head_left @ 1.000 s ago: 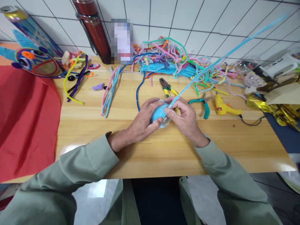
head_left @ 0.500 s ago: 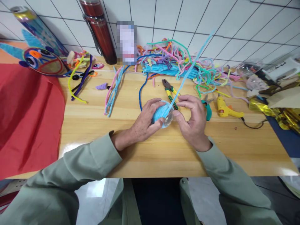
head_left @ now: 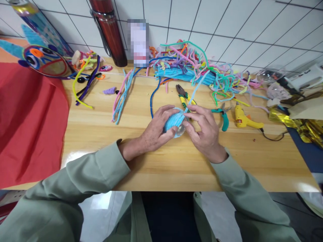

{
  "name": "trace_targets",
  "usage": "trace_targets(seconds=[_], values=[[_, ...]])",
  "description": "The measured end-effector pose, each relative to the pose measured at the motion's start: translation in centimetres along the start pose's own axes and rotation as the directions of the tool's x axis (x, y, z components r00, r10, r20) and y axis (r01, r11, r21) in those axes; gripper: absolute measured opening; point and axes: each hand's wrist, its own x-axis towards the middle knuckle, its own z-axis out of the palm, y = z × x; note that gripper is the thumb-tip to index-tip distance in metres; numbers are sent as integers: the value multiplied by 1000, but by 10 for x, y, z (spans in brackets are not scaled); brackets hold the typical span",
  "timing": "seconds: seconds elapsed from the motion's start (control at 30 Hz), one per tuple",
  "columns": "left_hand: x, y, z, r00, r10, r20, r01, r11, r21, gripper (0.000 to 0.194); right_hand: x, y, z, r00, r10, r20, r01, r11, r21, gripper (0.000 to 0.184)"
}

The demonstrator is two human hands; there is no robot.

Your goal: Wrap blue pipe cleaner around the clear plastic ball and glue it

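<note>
My left hand is wrapped round a small clear ball that is mostly covered in light blue pipe cleaner; its bare see-through side faces right. A loose light blue pipe cleaner rises from the ball and slants up to the right. The fingers of my right hand close on this pipe cleaner where it meets the ball. Just behind my hands lie pliers with yellow and green handles. Small teal-handled pliers rest to the right of my right hand.
A tangled heap of coloured pipe cleaners lies along the tiled wall. A yellow glue gun with a cord is at the right. Blue and pink pipe cleaners, a red flask, a decorated fish-like craft and red cloth occupy the left.
My right fingers have moved left and closer to the ball. The free pipe cleaner now reaches less high, its upper end lower and further left. My left hand keeps its hold.
</note>
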Motion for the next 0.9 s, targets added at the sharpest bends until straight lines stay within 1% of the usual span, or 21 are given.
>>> trace_targets(seconds=[0.1, 0.17, 0.43, 0.53, 0.63, 0.8, 0.9], values=[[0, 0, 0, 1000, -14, 11, 13, 1000, 12, 49, 2, 4, -2, 999, -5, 53, 4, 1000, 13, 28], [0, -1, 0, 1000, -17, 15, 17, 1000, 12, 49, 2, 6, -3, 998, -21, 64, 20, 1000, 10, 26], [1, -1, 2, 999, 33, 11, -33, 999, 28, 49, 3, 5, -3, 997, -65, 36, 66, 998, -25, 21], [1, 0, 3, 999, 43, 21, -43, 999, 26, 50, 3, 5, -3, 998, -57, 37, 58, 998, -28, 17], [0, 0, 4, 999, 31, 31, -31, 999, 24, 51, 3, 5, -3, 998, -39, 48, 41, 998, -40, 14], [-1, 0, 4, 1000, 20, 21, -20, 1000, 20, 52, 3, 6, -2, 998, -69, 13, 70, 997, -38, 15], [-1, 0, 4, 999, 14, 30, -14, 1000, 10, 52, 3, 5, -2, 998, -59, 14, 60, 998, -37, 14]])
